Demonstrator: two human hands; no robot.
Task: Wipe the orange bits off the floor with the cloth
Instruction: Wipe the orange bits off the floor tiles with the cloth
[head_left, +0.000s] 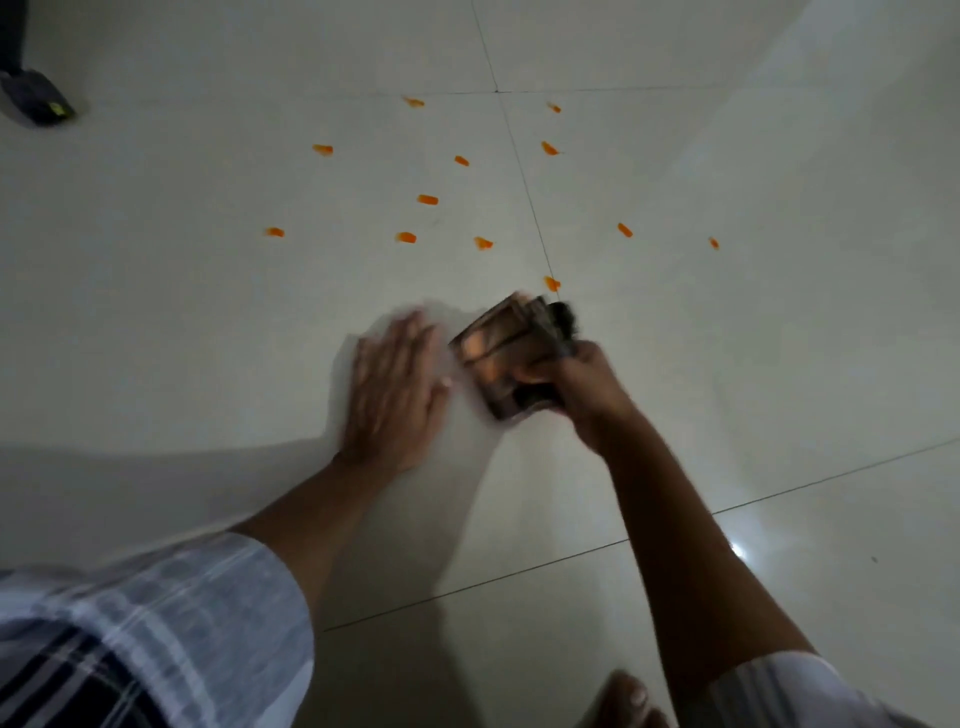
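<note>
Several orange bits (427, 199) lie scattered over the pale tiled floor (208, 312), mostly beyond my hands; the nearest one (551, 283) is just past the container. A white cloth (467, 415) lies on the floor and blends with the tiles. My left hand (392, 384) lies flat on it with fingers spread, blurred. To its right, my right hand (582, 384) grips a dark, shiny box-like container (498, 353) tilted against the cloth's edge. Orange shows inside it. A dark tuft (563, 317) sticks up at its far side.
A dark object (39, 98) sits on the floor at the far left. My bare foot (623, 701) is at the bottom edge, and my knee in checked fabric (130, 639) fills the lower left. Dark tile joints (524, 187) cross the floor.
</note>
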